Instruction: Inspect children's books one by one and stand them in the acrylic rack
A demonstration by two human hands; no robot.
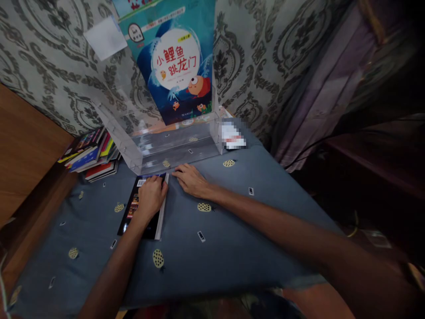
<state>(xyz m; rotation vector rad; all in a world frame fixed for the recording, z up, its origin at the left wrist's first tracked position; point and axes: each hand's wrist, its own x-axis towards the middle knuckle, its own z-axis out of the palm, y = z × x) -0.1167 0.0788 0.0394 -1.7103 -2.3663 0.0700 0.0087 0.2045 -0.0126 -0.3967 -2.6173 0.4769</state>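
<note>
Two bare hands are at work on this blue-grey cloth point(229, 248), and from where I stand, far out to the left of both, comes a wooden panel point(29, 150). Next, beyond the left hand and off to its left, a loose stack of books point(96, 155), edges fanned unevenly. Now the left hand point(152, 192) itself: it's down on the black book point(151, 228), fingers bent over the upper part, thumb by the pale right edge. Whether it's gripping or just pressing, I can't tell! The book lies flat right under that palm, a barcode showing just past the knuckles. Straight beyond both hands, a clear stand point(172, 148), and rising above it a blue picture book point(179, 71) with a big-eyed red fish on its cover. Over to the right hand point(191, 180): loosely open, fingers slightly bent, nothing visible in it, its tips just beside the black book's upper right corner. Further out, beyond it and to its right, a white item point(233, 136), blurred into blocks; farthest right, a purplish curtain point(327, 106).
</note>
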